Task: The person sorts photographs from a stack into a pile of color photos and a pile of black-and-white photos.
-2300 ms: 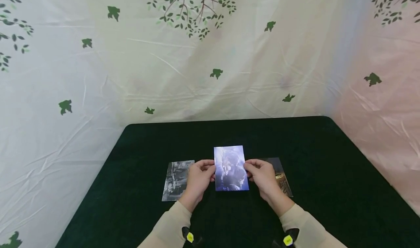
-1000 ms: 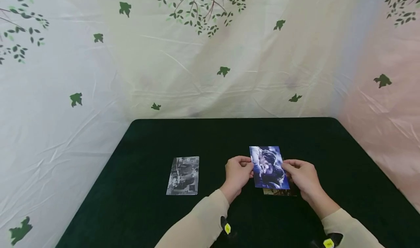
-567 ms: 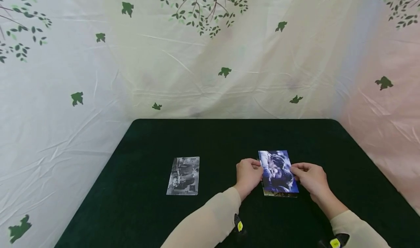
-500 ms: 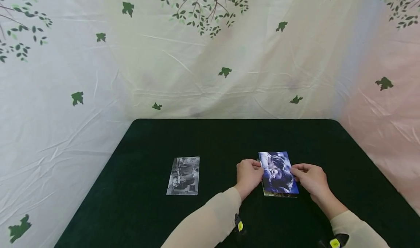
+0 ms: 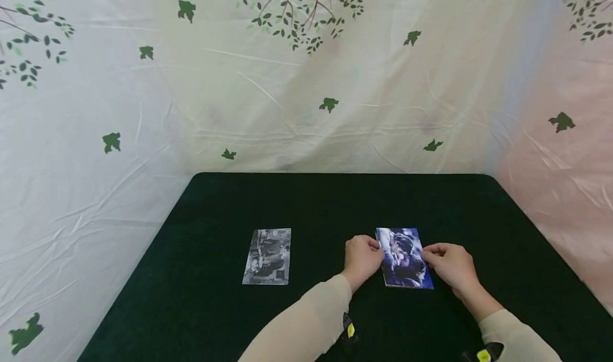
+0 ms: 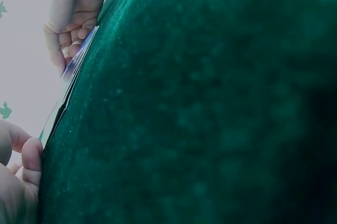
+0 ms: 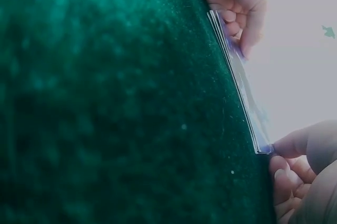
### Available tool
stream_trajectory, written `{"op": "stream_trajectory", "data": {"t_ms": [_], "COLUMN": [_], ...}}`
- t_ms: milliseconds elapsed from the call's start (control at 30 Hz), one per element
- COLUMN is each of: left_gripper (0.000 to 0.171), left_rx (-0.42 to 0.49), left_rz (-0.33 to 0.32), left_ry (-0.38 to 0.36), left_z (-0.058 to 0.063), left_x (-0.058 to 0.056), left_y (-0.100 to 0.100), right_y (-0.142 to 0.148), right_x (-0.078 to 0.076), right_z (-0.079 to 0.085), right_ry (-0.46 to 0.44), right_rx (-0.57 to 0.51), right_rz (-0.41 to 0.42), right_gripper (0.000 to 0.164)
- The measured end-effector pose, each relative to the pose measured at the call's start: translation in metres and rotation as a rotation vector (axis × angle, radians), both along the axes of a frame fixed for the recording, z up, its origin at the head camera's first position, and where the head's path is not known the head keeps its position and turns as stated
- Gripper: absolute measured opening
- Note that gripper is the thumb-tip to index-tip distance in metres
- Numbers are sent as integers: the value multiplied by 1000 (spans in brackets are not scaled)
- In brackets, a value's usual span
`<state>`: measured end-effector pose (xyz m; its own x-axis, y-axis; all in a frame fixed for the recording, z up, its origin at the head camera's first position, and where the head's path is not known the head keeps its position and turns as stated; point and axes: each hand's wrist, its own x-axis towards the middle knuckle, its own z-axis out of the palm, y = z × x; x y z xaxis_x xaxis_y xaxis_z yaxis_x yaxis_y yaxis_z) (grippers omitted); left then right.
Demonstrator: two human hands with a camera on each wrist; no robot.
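A blue-toned photo card [image 5: 404, 258] lies on top of a small stack of cards, right of the table's middle. My left hand [image 5: 362, 258] pinches its left edge between thumb and fingers. On the opposite edge, my right hand [image 5: 452, 268] holds it with thumb and fingertips. In the left wrist view, the layered edges of the card stack [image 6: 68, 90] show at the cloth. The right wrist view has the stack [image 7: 237, 82] nearly squared up, both hands at its sides. The cards beneath are covered by the blue one.
A black-and-white photo card [image 5: 269, 256] lies alone to the left, apart from both hands. Dark green cloth covers the table [image 5: 191, 309]. Behind it hangs a pale curtain [image 5: 287, 112] printed with leaves and branches.
Both hands have carried the blue card from the middle to the right, then lowered it onto the right-hand cards. Its lower edge now covers the card below. The black-and-white card has stayed put.
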<state>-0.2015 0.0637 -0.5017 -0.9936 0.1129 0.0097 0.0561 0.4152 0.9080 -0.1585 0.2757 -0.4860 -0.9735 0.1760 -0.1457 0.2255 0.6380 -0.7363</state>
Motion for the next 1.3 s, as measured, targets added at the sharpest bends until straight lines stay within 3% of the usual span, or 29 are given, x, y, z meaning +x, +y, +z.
{"op": "stream_trajectory", "data": {"t_ms": [267, 900, 1300], "left_gripper": [5, 9, 8], "left_rx": [-9, -68, -52], "left_rz": [-23, 32, 84], "left_ry": [-1, 70, 46], "left_z": [-1, -6, -2], "left_x": [2, 3, 4], "left_y": [0, 4, 5], "right_y": [1, -1, 1], "right_x": [0, -1, -1], "right_z": [-5, -11, -3], "right_ry": [-1, -23, -17], "right_rx": [21, 59, 66], "right_rz": [4, -46, -23], "right_gripper": [34, 32, 32]}}
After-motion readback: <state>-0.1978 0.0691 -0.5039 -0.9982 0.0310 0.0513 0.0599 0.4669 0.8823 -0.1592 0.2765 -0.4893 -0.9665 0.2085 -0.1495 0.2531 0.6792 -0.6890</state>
